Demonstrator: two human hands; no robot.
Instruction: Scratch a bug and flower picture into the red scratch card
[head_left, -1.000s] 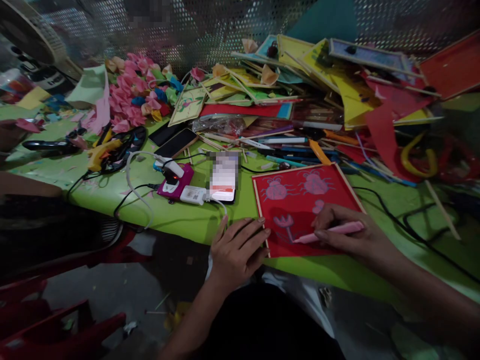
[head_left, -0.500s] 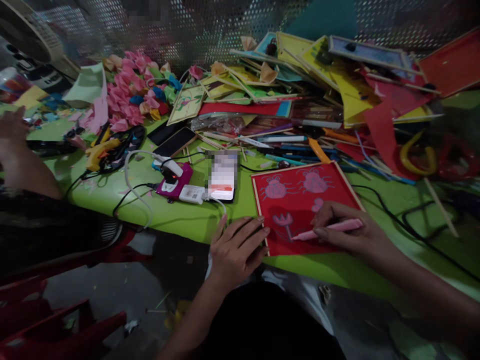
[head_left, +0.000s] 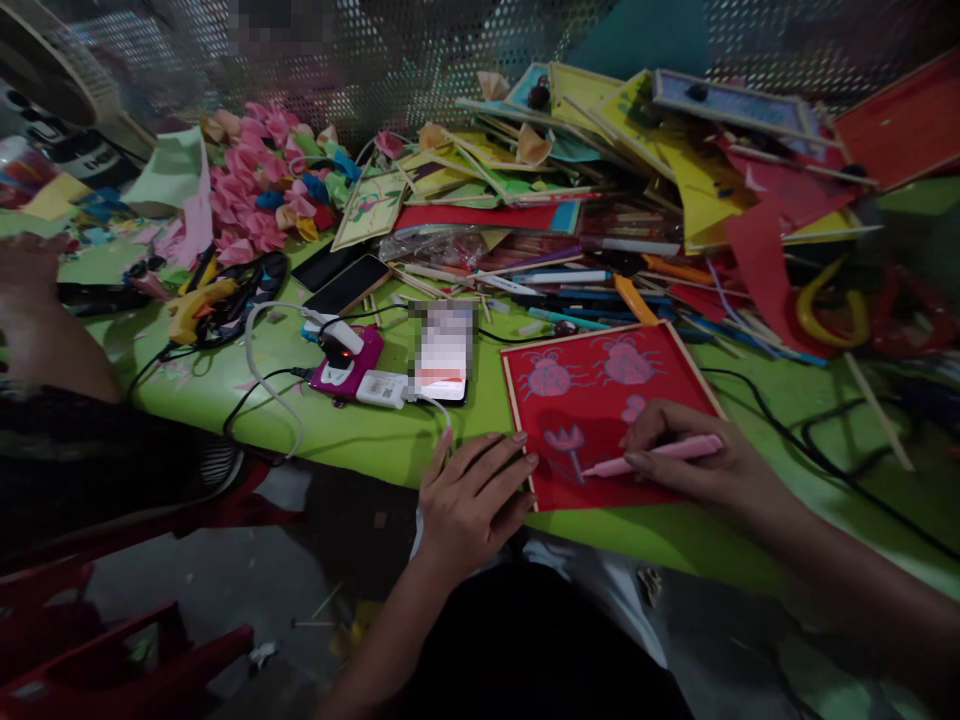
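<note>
A red square card (head_left: 600,405) with a thin wooden frame lies at the near edge of the green table (head_left: 360,435). Pink bugs and a pink flower are drawn on it. My right hand (head_left: 694,460) is closed on a pink marker (head_left: 652,455), whose tip touches the card beside the flower's stem. My left hand (head_left: 472,500) rests flat at the table's edge, fingers spread, fingertips against the card's left frame. It holds nothing.
A phone (head_left: 442,355), a magenta power strip (head_left: 349,365) with a white charger and cables lie left of the card. Pens, sticks and stacked framed cards (head_left: 660,150) crowd the back. Pink paper flowers (head_left: 262,195) and a glue gun (head_left: 195,305) sit left. Another person's hand (head_left: 30,290) is at far left.
My right hand has shifted the marker tip slightly left and up near the flower. The other person's hand has come up into view at far left.
</note>
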